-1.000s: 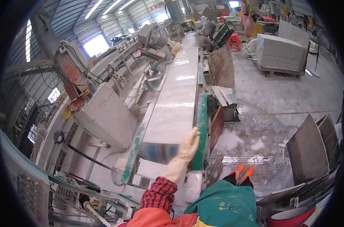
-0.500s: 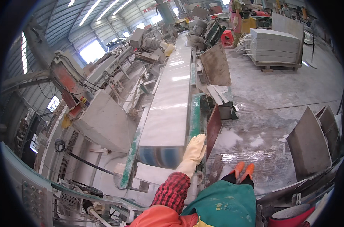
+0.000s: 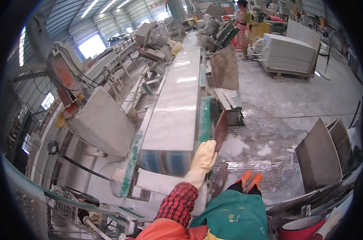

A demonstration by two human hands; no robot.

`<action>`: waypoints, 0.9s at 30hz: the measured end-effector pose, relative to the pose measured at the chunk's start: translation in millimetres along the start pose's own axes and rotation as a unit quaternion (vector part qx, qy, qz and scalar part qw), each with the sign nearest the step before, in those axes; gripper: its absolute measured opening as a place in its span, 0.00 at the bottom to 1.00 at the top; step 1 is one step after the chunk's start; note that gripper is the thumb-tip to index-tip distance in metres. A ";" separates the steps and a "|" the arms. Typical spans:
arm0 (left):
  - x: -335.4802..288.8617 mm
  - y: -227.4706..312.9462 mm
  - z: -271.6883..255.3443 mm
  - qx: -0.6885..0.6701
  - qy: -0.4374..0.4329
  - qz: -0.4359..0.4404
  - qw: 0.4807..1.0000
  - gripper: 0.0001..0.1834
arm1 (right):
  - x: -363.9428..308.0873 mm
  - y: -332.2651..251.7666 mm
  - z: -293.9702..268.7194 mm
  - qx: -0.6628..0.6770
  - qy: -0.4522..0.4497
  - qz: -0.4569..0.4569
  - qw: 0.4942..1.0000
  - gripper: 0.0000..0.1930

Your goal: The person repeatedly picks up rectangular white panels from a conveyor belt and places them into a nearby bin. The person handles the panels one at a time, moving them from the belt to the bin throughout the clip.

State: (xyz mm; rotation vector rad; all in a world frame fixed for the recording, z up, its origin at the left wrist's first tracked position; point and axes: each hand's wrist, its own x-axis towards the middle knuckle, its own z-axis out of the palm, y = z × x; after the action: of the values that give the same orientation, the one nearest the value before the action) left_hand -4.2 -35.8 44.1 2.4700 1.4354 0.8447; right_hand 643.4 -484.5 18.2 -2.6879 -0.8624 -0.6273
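Note:
My left hand, in a cream rubber glove with a red-and-black checked cuff, lies with its fingers stretched out. It rests at the green side rail, beside the near right corner of the long conveyor belt. The belt's pale top is wet and shiny, and its near end curves over a roller with blue bands. At the lower right rim, my right hand shows in a similar glove, close to a red round thing with a grey top. Its fingers are too unclear to read.
Dark boards lean at the right. A stack of pale slabs sits on a pallet farther off. Another person in a pink apron stands beyond. A large pale hood-like box and a control panel are at the left.
The view has shifted slightly, and the far person shows more fully. More of my right glove has come into sight at the lower right. My left hand stays by the rail.

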 end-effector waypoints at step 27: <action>-6.7 -15.1 4.2 -0.007 0.043 0.013 0.999 0.22 | -27.3 44.2 30.9 0.103 -0.130 0.250 0.954 0.47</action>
State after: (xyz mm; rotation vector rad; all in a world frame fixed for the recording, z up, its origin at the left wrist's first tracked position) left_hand -15.7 -32.9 31.9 2.4744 1.4223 0.9737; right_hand 659.9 -521.9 -26.2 -2.6669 -0.2489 -0.0649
